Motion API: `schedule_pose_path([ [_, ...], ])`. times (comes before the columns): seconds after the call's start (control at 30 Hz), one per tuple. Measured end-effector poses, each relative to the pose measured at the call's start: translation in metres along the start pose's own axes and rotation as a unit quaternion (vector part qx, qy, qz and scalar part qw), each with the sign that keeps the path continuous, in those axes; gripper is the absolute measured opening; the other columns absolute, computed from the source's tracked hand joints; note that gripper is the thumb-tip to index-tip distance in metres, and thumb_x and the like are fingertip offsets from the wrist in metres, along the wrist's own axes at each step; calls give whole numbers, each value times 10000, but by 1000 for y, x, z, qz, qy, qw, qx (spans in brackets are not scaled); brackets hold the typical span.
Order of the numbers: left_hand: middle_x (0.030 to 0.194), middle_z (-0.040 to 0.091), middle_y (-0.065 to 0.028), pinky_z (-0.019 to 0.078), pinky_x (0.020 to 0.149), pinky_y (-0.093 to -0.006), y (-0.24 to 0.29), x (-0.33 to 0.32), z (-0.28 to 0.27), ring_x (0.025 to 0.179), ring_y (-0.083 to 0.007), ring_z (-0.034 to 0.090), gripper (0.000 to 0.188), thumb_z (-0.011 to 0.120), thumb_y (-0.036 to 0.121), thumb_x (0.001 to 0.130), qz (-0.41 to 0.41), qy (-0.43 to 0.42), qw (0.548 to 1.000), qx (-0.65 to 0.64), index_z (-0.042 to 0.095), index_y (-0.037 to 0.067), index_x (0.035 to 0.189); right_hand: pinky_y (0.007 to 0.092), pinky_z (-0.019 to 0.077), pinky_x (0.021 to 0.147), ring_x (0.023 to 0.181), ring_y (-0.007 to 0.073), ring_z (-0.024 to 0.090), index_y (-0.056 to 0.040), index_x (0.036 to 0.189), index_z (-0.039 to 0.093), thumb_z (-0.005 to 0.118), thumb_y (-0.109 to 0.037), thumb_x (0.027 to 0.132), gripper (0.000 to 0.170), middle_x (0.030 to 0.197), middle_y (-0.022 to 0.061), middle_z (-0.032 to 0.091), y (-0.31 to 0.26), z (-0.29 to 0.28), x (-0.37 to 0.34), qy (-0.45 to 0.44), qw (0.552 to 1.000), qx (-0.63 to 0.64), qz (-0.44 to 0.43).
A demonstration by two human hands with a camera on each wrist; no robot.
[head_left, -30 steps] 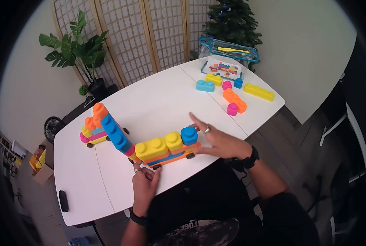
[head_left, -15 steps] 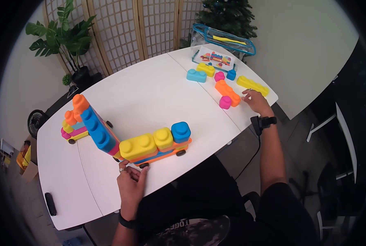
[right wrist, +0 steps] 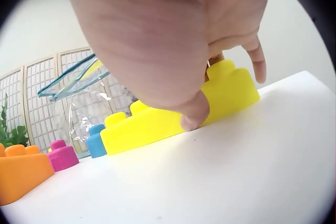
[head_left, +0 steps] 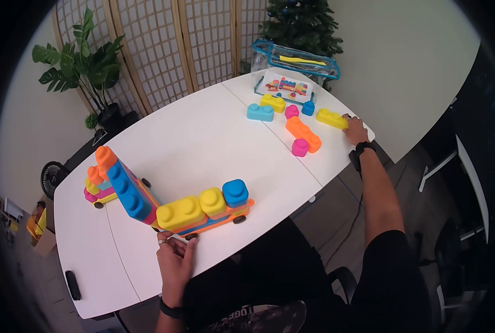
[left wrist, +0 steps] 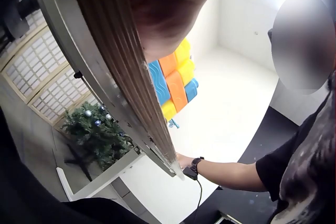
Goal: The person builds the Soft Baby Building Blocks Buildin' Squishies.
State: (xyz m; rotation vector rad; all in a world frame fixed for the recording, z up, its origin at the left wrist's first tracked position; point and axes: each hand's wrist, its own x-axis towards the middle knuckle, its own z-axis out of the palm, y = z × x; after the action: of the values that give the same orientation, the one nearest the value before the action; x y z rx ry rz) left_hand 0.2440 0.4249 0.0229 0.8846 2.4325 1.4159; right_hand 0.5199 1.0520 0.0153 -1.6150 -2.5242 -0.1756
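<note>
At the table's right end my right hand grips the long yellow block. In the right wrist view the thumb presses the near side of the yellow block, with fingers over its far side. My left hand rests at the table's front edge, fingers loosely bent beside a black wheel of the block vehicle; whether they touch it, I cannot tell. That vehicle carries yellow blocks and a blue block. A slanting blue block column with an orange top stands at its left end.
Left of the column is a smaller wheeled build. Loose blocks lie at the right: light blue, orange, pink and others. Behind them are a picture card and a clear bag. A black case lies front left.
My right hand has left the vehicle's right end, reached across to the far right and taken hold of the long yellow block. My left hand has stayed beside the vehicle.
</note>
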Motion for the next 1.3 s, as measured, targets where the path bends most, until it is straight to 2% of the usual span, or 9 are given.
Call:
schedule_pose_path([
  [0.2,698,584,-10,391,544,-224,-1,1,4,590,-65,506,478,856,127,924,27,24,999,-5,471,3,1180,582,605,931,1263,420,609,-148,1533,482,725,-176,975,609,1327,187,611,-18,-27,-27,89,994,48,34],
  [0.33,717,626,-25,434,559,-235,0,0,1,608,-82,572,631,875,182,919,13,27,1000,6,450,-45,1326,564,486,1031,1237,477,567,-97,1517,498,661,13,939,611,1273,244,619,-36,-76,-52,131,971,160,-121],
  [0.4,677,645,-84,499,557,-325,-7,2,1,586,-196,650,721,876,256,917,21,23,999,27,442,-87,1381,470,500,1011,1117,374,649,-87,1550,467,608,48,974,608,1221,222,665,-69,-111,-90,166,912,263,-270],
  [0.47,684,649,-72,495,589,-328,-17,3,-1,585,-193,634,770,826,254,963,36,-7,997,67,351,-61,1482,346,492,935,982,217,615,-123,1629,416,547,54,1012,655,1126,154,655,-134,-178,-164,-18,854,453,-256],
  [0.5,683,651,-71,495,601,-335,-15,4,-3,585,-200,632,782,802,256,984,35,-18,997,67,319,-47,1520,368,501,991,1054,248,653,-127,1624,428,564,36,1020,640,1152,166,672,-155,-202,-191,-60,862,429,-263],
  [0.67,654,642,-77,495,599,-357,2,2,-7,595,-241,660,724,743,259,1027,19,-28,999,27,318,1,1554,428,490,1081,1221,370,594,-158,1546,563,623,27,994,586,1290,172,615,-221,-230,-247,55,843,281,-455],
  [0.9,672,647,-79,511,604,-357,-2,3,-5,603,-242,672,697,753,277,1017,46,-17,997,63,388,-11,1536,422,482,1098,1275,342,580,-214,1580,537,640,-31,1015,603,1322,144,623,-253,-233,-257,27,886,262,-381],
  [1.0,685,662,-91,542,620,-402,-5,5,-5,630,-300,693,798,738,341,1018,29,-37,996,76,345,-15,1613,420,498,1074,1263,329,585,-226,1562,565,643,-39,1015,583,1321,127,619,-268,-240,-267,1,854,247,-457],
  [1.3,675,648,-81,515,611,-353,-6,5,-6,589,-224,656,725,759,336,1008,35,-30,995,88,474,-85,1524,436,500,1025,1203,320,616,-258,1562,571,655,-69,980,617,1274,147,642,-297,-228,-273,30,851,140,-506],
])
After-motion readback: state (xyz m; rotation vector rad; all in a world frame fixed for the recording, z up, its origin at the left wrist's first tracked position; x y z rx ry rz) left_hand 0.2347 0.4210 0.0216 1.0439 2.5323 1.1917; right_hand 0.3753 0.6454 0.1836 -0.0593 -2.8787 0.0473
